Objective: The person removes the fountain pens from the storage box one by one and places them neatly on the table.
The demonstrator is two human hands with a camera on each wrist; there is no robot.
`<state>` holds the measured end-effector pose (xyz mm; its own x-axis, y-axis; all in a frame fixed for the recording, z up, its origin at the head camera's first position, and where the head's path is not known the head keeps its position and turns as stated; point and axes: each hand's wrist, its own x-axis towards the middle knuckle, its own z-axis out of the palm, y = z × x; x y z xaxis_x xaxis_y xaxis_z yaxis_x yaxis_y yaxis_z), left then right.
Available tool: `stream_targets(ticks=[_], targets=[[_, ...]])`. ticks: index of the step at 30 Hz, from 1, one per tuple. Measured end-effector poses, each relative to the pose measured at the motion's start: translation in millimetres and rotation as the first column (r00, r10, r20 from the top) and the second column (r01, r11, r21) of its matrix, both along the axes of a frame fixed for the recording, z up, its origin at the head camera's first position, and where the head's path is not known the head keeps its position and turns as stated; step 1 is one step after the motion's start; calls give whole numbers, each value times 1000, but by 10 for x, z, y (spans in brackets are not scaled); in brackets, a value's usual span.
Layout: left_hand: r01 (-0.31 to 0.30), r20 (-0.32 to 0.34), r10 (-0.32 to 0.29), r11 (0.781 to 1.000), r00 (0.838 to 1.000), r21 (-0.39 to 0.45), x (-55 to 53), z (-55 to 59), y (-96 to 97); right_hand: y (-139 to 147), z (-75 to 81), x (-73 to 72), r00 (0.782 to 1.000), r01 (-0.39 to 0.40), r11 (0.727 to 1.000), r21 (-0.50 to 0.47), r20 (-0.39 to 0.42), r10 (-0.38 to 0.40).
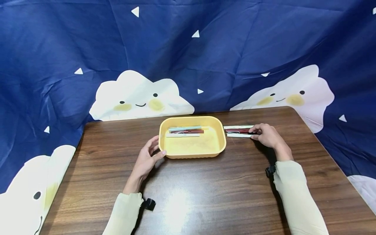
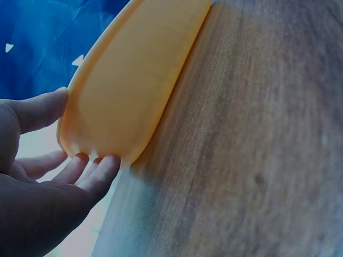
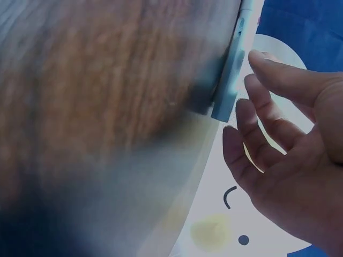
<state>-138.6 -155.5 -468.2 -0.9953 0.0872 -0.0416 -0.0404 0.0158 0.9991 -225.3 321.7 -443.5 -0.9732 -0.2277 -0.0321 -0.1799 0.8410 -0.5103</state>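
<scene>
Nearby, cloud-print backdrop (image 1: 188,49) behind table (image 1: 205,195)

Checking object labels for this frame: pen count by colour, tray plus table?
Mint or pale green pens: 1, in the yellow tray at
Dark red pens: 2, tray and table
White pens: 3, tray, table and
Total: 6 pens, 3 in the tray, 3 on the table by the right hand.

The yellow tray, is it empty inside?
No, the yellow tray has pens lying in it near its far side, as the head view shows.
</scene>
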Motion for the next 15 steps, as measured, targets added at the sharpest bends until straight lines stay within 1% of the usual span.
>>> stream_targets(ticks=[4, 10, 15], targets=[[-2, 2, 2, 1000, 1000, -5, 0, 2, 4, -23, 22, 2, 1000, 7, 1000, -15, -23, -7], [-4, 20, 4, 1000, 1000, -10, 5, 10, 6, -109, 98, 35, 999, -3, 999, -44, -53, 1], [-5, 7, 5, 1000, 1000, -7, 9, 11, 7, -191, 174, 72, 996, -14, 998, -62, -84, 9]])
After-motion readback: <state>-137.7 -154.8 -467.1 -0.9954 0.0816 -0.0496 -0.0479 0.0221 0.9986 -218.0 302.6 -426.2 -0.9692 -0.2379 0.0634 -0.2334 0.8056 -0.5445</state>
